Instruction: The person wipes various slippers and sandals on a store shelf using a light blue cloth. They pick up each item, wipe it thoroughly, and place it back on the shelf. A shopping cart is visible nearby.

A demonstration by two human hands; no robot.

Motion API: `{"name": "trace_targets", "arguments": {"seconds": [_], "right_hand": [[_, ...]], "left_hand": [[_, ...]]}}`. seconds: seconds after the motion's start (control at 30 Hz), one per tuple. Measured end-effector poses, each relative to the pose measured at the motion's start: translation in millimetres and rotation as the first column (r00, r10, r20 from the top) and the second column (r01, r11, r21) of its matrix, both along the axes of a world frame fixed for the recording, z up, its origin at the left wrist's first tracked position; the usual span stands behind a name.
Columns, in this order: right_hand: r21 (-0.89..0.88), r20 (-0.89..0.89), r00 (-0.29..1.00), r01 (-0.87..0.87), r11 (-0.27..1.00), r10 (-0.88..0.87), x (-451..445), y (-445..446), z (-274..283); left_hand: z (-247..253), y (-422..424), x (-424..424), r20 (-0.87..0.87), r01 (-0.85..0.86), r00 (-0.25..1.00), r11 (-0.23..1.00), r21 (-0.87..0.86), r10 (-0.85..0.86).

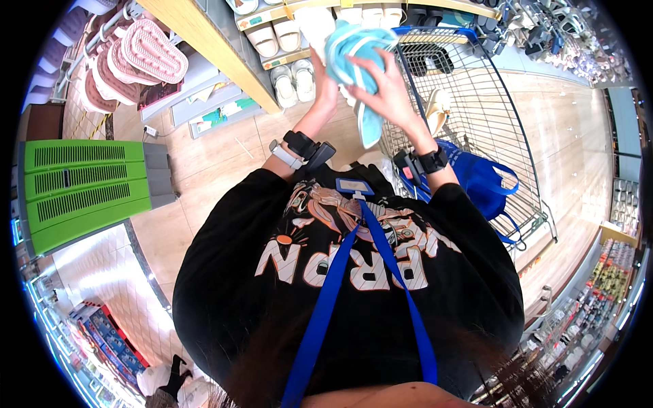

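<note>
My right hand [385, 92] presses a bunched light-blue cloth with white edging [352, 51], one end of which hangs down. At the cloth's left side is my left hand [325, 84], its palm against a white item [314, 25] whose kind I cannot tell; the cloth covers part of it. Behind the hands, pairs of white slippers [286, 34] stand on a shelf. To the right is a wire shopping cart [502, 102] with a blue rim, holding a cream shoe [437, 109] and a blue bag [474, 178].
Pink slippers [153, 51] hang from a rack at the upper left. A wooden shelf post [214, 56] rises beside the slipper shelves. A green slatted unit [84, 188] stands on the left. More shoe displays [571, 35] line the upper right. A person's dark-clad leg [176, 375] shows at the lower left.
</note>
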State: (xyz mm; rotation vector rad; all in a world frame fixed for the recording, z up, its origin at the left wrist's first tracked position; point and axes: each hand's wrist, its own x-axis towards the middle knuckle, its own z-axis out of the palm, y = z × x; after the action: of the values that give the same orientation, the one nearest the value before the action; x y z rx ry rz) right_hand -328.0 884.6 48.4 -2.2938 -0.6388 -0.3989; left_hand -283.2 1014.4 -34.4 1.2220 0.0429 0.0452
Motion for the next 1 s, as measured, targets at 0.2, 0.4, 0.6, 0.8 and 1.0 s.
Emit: {"name": "trace_targets", "arguments": {"seconds": [0.2,0.4,0.6,0.8,1.0], "right_hand": [[-0.151,-0.059,0.972,-0.234,0.960,0.228,-23.5,-4.4,5.0],[0.030,-0.070,0.997,0.019,0.999,-0.017,-4.1,-36.2,7.8],[-0.288,0.218,0.975,0.032,0.957,0.033,16.3,22.6,29.0],[0.064,0.025,0.978,0.203,0.977,-0.205,68.8,7.8,31.8],[0.550,-0.443,0.856,0.024,0.835,0.267,105.3,-29.5,29.1]], "left_hand": [[7.8,30.9,-1.1,0.003,0.294,0.909,0.636,-0.714,-0.417],[-13.0,55.9,-10.5,-0.217,0.069,0.966,0.945,-0.320,-0.144],[-43.8,23.2,-24.5,-0.146,0.299,0.932,0.930,-0.213,-0.333],[14.0,33.6,-28.0,-0.150,0.432,0.897,0.896,0.102,-0.416],[44.0,52.5,-19.9,-0.171,0.451,0.866,0.882,-0.137,-0.470]]}}
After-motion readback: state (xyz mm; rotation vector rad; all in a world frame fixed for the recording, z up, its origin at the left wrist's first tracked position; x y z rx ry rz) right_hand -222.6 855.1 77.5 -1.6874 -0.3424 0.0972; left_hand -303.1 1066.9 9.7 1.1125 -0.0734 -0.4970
